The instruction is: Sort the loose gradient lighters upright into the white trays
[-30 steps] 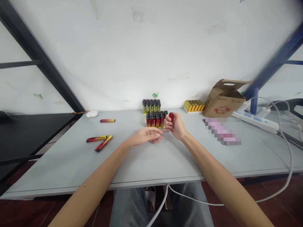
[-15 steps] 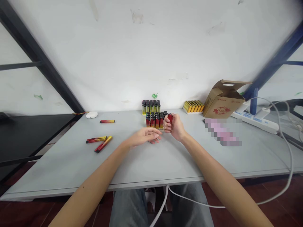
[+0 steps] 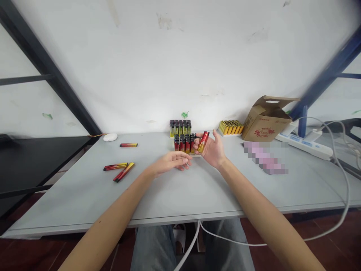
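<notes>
A red-to-gold lighter [image 3: 203, 142] is in my right hand [image 3: 214, 152], tilted and resting against the fingers, with the thumb lifted away from it. My left hand [image 3: 173, 162] hovers low over the table with loosely stretched fingers and nothing in them. Just behind both hands stands a block of upright red and yellow lighters [image 3: 182, 144] with black tops, its right end partly hidden by my right hand. Farther back is a second block of upright lighters [image 3: 180, 128], yellow-green below and dark red above.
Red and yellow lighters [image 3: 124, 172] lie loose on the grey table [image 3: 180, 199] at left, near a white case [image 3: 110, 137]. A tray of yellow cylinders [image 3: 231, 128], a cardboard box [image 3: 266, 120], a blurred pink object [image 3: 263, 157] and a power strip [image 3: 306, 145] with cables occupy the right.
My right hand has opened from a fist around the lighter, thumb moving off and palm turning up, so more of the lighter shows. My left hand has barely moved.
</notes>
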Demonstrator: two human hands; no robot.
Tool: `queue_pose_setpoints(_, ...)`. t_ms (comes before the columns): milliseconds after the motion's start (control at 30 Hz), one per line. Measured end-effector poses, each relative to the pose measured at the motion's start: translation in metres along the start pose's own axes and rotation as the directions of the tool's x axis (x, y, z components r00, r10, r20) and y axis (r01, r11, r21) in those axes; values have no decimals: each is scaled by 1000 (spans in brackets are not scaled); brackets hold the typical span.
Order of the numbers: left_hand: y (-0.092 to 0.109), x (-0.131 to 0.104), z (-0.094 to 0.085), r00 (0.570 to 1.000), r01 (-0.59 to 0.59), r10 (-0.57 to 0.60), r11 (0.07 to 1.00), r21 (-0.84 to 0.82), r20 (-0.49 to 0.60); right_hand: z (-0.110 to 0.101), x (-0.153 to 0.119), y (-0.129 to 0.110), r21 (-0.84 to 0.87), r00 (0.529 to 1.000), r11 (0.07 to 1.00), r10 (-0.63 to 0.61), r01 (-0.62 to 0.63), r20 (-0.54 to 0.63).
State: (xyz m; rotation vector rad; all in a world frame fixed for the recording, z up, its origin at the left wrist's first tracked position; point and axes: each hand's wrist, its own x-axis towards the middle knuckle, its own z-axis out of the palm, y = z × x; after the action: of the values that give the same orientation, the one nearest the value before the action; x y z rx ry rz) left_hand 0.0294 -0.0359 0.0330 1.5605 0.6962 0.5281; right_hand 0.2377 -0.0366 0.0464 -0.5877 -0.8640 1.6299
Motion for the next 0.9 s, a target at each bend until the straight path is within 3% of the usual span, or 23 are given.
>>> queue_pose_setpoints(200,-1,-1,-2,1000,-19,19,1000,6,9,-4,-1,-2,41,995,999,-6,2,99)
queue_pose_setpoints(333,0,-1,-3,1000,-31,31,1000,-1,-3,-5,1,-3,-29,997,999,-32,34,73)
queue_pose_setpoints(533,4,-2,-4,999,-37,37,999,-23,-11,-15,9,-4,-212,963,941,-271,264,-1)
queue_pose_setpoints(633,6,-3,-6,999,-40,39,999,-31,-25,-22,12,-3,-415,929,847,-370,331,-14)
queue_pose_setpoints(767,9,-6,-8,997,-57,54,997,-48,-56,-30,14,-2,-721,871,590,-490,364,39)
queue_pose_setpoints(900,8,-4,-9,985,-77,70,996,-45,-156,-34,12,-5,-839,881,412,-446,356,155)
